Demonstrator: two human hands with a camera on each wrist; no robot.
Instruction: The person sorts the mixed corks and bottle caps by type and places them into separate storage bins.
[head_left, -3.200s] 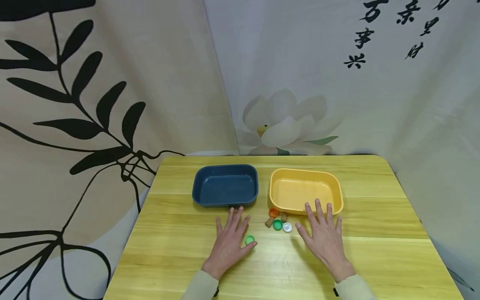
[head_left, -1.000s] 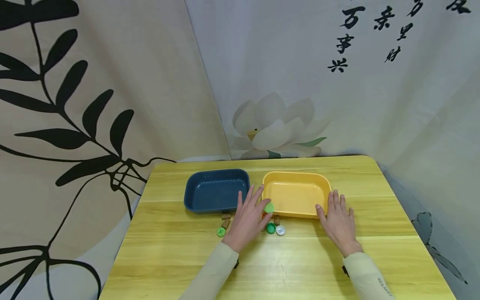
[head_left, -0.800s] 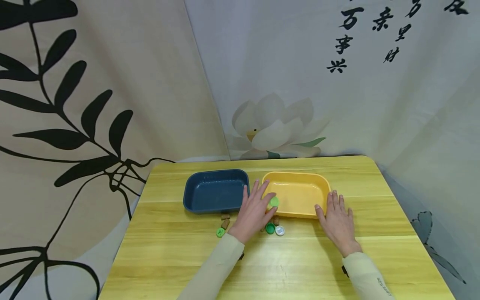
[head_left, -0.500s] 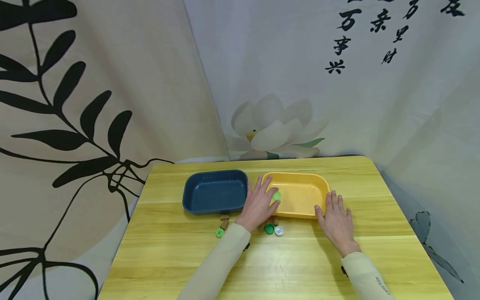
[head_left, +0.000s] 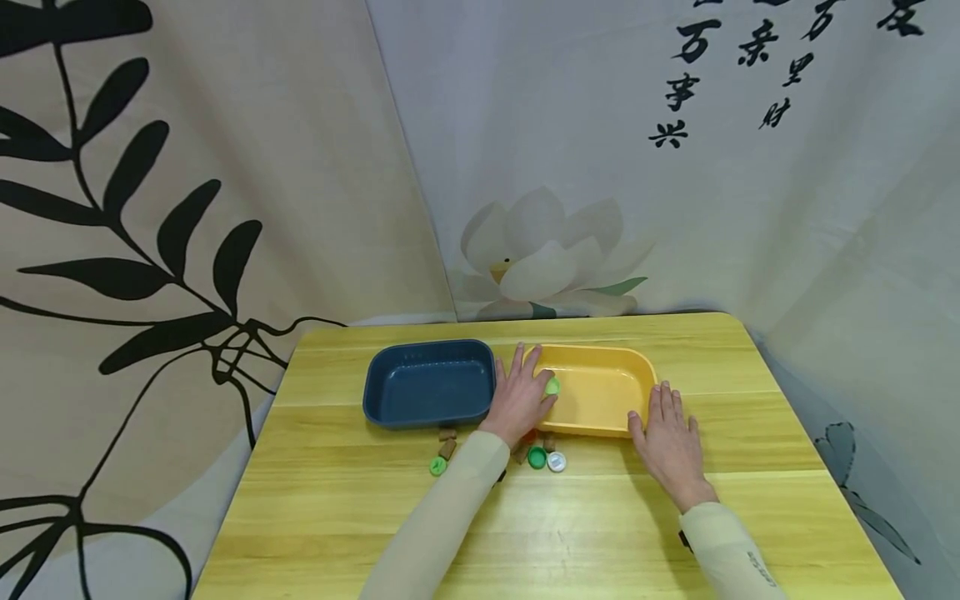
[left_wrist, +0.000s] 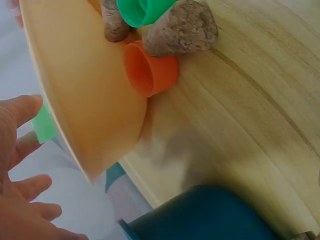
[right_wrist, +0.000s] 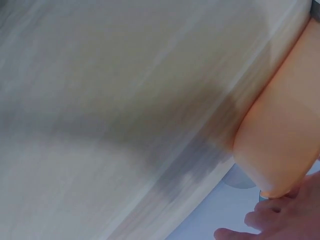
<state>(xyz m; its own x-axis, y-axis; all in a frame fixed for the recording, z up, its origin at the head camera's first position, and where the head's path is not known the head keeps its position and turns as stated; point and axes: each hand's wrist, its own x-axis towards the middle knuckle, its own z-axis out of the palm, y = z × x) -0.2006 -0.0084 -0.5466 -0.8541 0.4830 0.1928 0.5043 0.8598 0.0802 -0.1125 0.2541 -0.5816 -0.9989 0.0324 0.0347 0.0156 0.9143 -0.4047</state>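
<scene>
My left hand point(head_left: 517, 402) pinches a light green bottle cap point(head_left: 552, 386) between thumb and forefinger, above the left end of the yellow tray point(head_left: 603, 387). In the left wrist view, this green cap point(left_wrist: 44, 124) shows between the fingertips beside the tray's rim. At the same tray's right front corner, my right hand point(head_left: 670, 450) touches the rim with fairly straight fingers. Just in front of the yellow tray lie a dark green cap point(head_left: 537, 457), a white cap point(head_left: 557, 462), an orange cap point(left_wrist: 155, 72) and cork stoppers point(left_wrist: 182, 30).
A dark blue tray point(head_left: 430, 385) stands left of the yellow one, behind my left hand. Before it lie a light green cap point(head_left: 438, 466) and two corks point(head_left: 447, 449). The wooden table point(head_left: 592, 533) ends at a printed cloth backdrop point(head_left: 585, 167).
My left hand has gone from the table front up and right to over the yellow tray, now pinching a green cap. The right hand has shifted to the tray's right corner.
</scene>
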